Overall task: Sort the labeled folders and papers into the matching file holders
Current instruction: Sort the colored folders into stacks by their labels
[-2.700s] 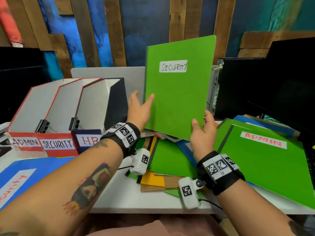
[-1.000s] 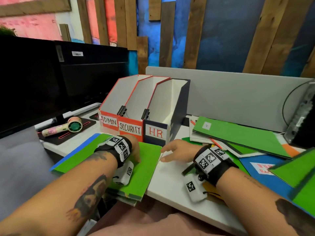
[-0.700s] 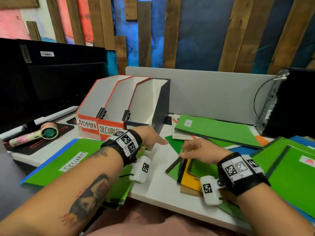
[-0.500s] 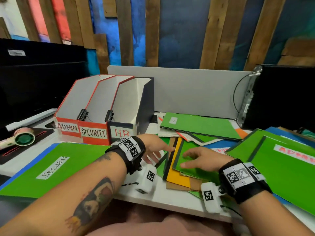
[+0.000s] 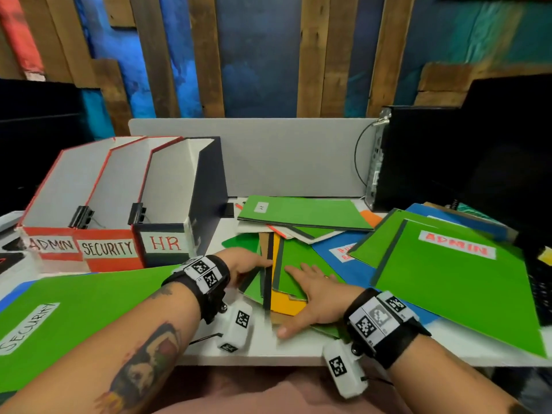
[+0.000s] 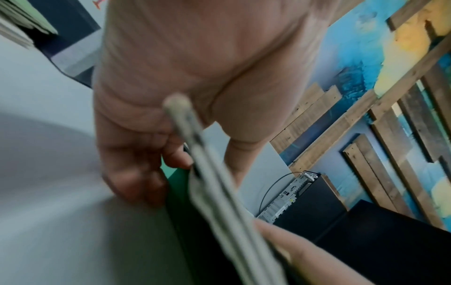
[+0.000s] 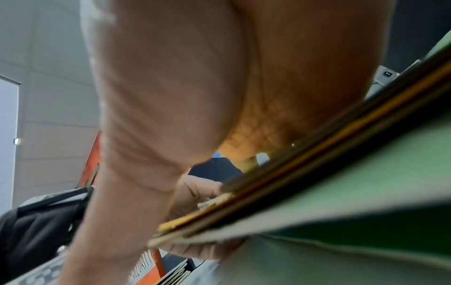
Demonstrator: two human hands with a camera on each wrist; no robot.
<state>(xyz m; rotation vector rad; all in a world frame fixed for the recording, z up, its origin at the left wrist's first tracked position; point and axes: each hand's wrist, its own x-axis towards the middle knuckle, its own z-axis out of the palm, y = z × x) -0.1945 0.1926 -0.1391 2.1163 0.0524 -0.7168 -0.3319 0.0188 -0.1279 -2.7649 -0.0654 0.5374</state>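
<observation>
Having left the big green SECURITY-labelled folder (image 5: 74, 312) flat before the red SECURITY cardboard holder (image 5: 107, 249), unfiled, both hands returned to the mixed pile: right hand (image 5: 310, 297) flat atop a smaller green folder (image 5: 298, 264), left hand (image 5: 248, 264) pinching its edge.

three file holders (image 5: 119, 210) stand in a row at far left, labelled admin, security, hr from left to right. near them lies the security folder (image 5: 74, 318). right of centre sprawls a folder pile (image 5: 298, 264); the admin folder (image 5: 457, 282) lies at right.
</observation>
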